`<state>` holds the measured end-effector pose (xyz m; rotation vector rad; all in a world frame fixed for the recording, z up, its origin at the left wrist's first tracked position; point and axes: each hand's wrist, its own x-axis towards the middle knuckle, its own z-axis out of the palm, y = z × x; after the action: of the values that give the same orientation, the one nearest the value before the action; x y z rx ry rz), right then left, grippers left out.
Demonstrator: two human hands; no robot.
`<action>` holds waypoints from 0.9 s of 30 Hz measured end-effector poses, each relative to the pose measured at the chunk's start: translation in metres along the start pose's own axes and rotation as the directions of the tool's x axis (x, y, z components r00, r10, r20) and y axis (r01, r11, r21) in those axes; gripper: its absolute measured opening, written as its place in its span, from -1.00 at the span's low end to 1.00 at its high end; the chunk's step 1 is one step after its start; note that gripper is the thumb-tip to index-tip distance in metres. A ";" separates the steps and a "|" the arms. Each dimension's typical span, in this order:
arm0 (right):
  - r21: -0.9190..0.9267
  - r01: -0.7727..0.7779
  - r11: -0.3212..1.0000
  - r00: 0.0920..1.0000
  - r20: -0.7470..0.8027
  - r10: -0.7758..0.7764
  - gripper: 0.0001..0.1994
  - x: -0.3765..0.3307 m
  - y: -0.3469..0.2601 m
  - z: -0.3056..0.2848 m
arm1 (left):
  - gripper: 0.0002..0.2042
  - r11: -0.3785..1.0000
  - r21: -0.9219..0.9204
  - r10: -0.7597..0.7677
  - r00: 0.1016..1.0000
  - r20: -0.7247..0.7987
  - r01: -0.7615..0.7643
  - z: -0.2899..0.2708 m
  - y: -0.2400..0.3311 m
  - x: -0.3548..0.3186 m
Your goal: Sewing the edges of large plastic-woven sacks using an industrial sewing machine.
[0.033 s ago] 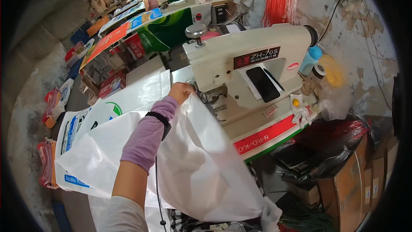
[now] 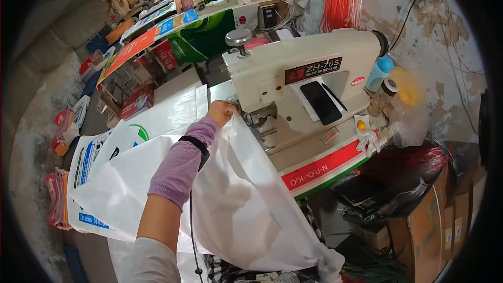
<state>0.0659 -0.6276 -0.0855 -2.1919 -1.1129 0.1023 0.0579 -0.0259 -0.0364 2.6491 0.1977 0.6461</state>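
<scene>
Head view, left hand (image 2: 221, 112) gripping white bag (image 2: 236, 199)

The white plastic sack (image 2: 246, 204) is a large woven bag, plain white and slightly translucent, creased, draped from the sewing machine (image 2: 293, 94) bed down toward the lower edge of the view, its top edge gathered at the needle area. The left hand (image 2: 222, 112) grips that top edge beside the presser foot, fingers closed on the material. The sewing machine is a cream industrial unit, upright on its table, with a dark label plate on the arm and a round handwheel knob on top.
</scene>
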 end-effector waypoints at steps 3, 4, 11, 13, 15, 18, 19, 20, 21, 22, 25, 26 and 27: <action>0.026 0.061 0.998 0.994 0.090 -0.063 -0.61 0.015 0.007 0.015 | -0.70 1.000 0.016 0.009 0.999 -0.051 -0.008 0.023 0.012 -0.005; 0.155 0.050 0.987 0.992 0.104 -0.067 -0.62 0.021 0.014 0.027 | -0.69 0.993 0.090 0.083 0.988 -0.127 -0.072 0.030 0.022 -0.009; 0.252 -0.177 0.951 0.920 0.387 0.069 -0.82 0.011 0.019 0.004 | -0.73 0.955 0.293 -0.033 0.967 0.253 -0.044 0.003 0.054 -0.021; 0.239 -0.158 0.958 0.912 0.408 0.048 -0.80 0.028 0.015 0.016 | -0.79 0.872 0.465 0.105 0.986 0.129 -0.154 -0.005 0.058 -0.005; 0.361 -0.170 0.917 0.923 0.385 0.019 -0.74 0.042 0.010 0.030 | -0.88 0.783 0.585 0.193 0.977 0.094 -0.211 -0.012 0.094 -0.001; 0.498 -0.156 0.853 0.961 0.277 0.014 -0.69 0.070 -0.021 0.033 | -0.82 0.953 -0.213 0.290 0.859 0.422 -0.217 0.008 0.114 -0.036; 0.578 -0.110 0.809 0.982 0.187 0.000 -0.66 0.083 -0.036 0.029 | -0.81 0.963 -0.091 0.259 0.772 0.580 -0.254 -0.004 0.118 -0.051; 0.571 -0.155 0.806 0.970 0.241 0.015 -0.66 0.102 -0.046 0.024 | -0.79 0.953 0.025 0.194 0.671 0.716 -0.302 -0.016 0.120 -0.066; 0.555 -0.205 0.806 0.955 0.295 0.039 -0.64 0.120 -0.055 0.020 | -0.77 0.924 0.118 0.113 0.553 0.825 -0.365 -0.026 0.119 -0.079; 0.527 -0.125 0.841 0.968 0.249 -0.012 -0.63 0.137 -0.055 0.034 | -0.75 0.878 0.197 0.009 0.427 0.904 -0.436 -0.039 0.115 -0.091; 0.385 0.118 0.915 0.977 0.122 -0.177 -0.60 0.191 -0.073 0.079 | -0.85 0.915 0.398 -0.195 0.801 0.567 -0.059 -0.167 0.054 -0.081; 0.373 0.119 0.920 0.978 0.115 -0.174 -0.61 0.208 -0.072 0.096 | -0.84 0.808 0.589 -0.337 0.845 0.415 0.033 -0.197 0.050 -0.086; 0.255 0.237 0.937 0.968 0.017 -0.250 -0.69 0.225 -0.074 0.105 | -0.83 0.762 0.647 -0.337 0.852 0.400 -0.003 -0.221 0.057 -0.089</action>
<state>0.1206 -0.3749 -0.0739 -1.8221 -1.3147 0.1797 -0.1214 -0.0205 0.1298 3.2648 0.5911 -0.2533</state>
